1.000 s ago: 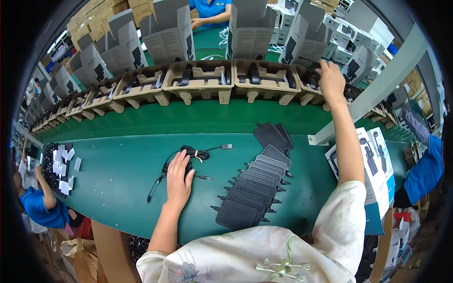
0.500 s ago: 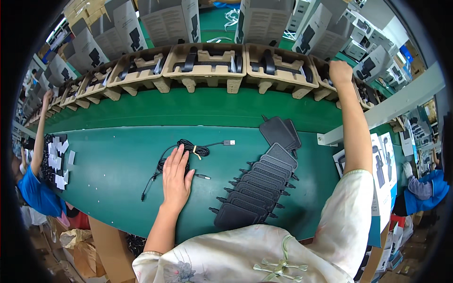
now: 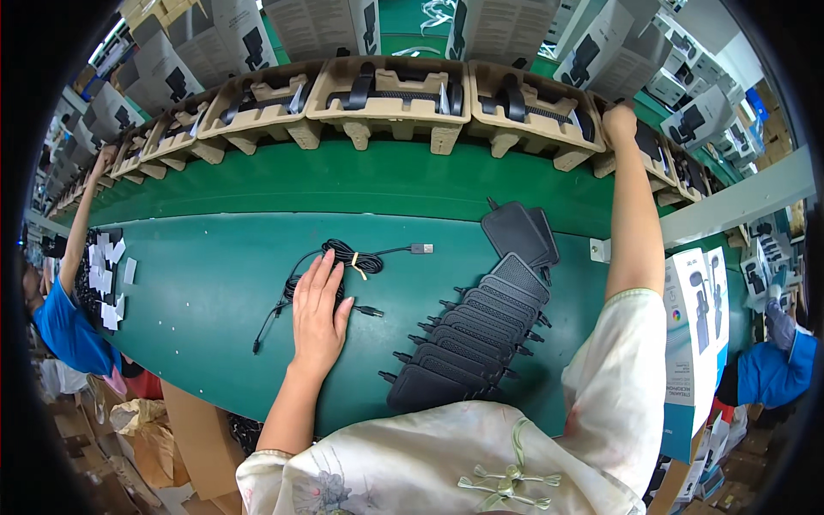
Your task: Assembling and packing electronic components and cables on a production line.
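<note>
Since a second ago, my right hand has gone from extended fingers to a curled shape at the row of brown moulded-pulp trays; I cannot tell whether it grips anything. From the head view, my left hand lies open, palm down, over a coiled black cable on the green tabletop. Nearby trays already hold black parts; the cable and overlapping flat black rounded-corner panels are still outside them.
</note>
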`<state>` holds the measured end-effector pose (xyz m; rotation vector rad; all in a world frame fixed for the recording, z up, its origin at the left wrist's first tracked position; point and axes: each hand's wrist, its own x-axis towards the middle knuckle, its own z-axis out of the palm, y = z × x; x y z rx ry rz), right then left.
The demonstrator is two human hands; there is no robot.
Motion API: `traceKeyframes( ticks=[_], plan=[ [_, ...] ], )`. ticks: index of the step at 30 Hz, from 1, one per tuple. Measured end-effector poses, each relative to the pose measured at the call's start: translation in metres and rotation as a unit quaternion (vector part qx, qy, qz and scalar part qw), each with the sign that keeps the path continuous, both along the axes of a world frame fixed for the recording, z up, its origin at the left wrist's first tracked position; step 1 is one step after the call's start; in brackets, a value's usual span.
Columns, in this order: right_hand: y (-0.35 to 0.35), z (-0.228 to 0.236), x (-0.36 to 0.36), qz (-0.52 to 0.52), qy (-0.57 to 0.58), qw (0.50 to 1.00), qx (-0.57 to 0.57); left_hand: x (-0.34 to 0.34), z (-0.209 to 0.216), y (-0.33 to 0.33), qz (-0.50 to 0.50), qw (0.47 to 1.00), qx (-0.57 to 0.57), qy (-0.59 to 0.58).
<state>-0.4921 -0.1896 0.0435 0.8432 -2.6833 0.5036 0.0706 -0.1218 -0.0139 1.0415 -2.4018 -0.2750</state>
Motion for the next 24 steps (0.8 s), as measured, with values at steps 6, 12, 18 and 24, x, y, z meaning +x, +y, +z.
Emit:
traceKeyframes(
  ticks=[6,12,18,24],
  plan=[
    [0.013,-0.015,-0.031,0.103,-0.116,0.975,-0.157,0.007,-0.002,-0.007,-0.003,1.0,-0.01,0.001],
    [0.023,0.008,0.05,0.089,0.131,0.982,0.099,0.015,-0.004,-0.007,0.007,1.0,-0.026,-0.002],
    [0.026,-0.014,0.016,0.055,0.109,0.992,-0.008,0.014,-0.008,-0.014,-0.014,0.999,-0.037,0.015],
    [0.047,0.013,0.063,0.089,0.321,0.933,0.133,0.024,-0.005,-0.011,-0.012,0.998,-0.053,0.021]
  ],
)
